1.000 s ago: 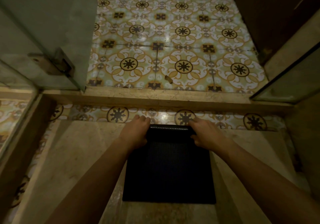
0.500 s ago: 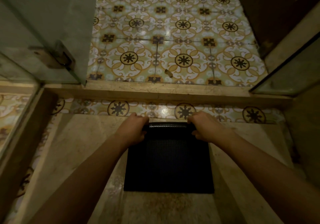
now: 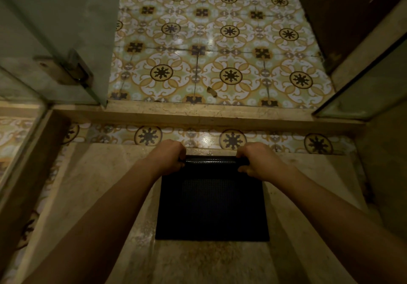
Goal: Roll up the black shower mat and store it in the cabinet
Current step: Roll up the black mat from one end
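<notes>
Head view, black shower mat (image 3: 211, 204), rolled far edge in both hands' grip

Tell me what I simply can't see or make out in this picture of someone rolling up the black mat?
All from the head view:
- Fingertips of the left hand and right hand: curled under the roll of the black mat.
- How many turns are rolled: the roll's ends are covered by the hands.
- The cabinet: no cabinet can be identified.
- Small scrap on the patterned tiles: too small to identify.
</notes>
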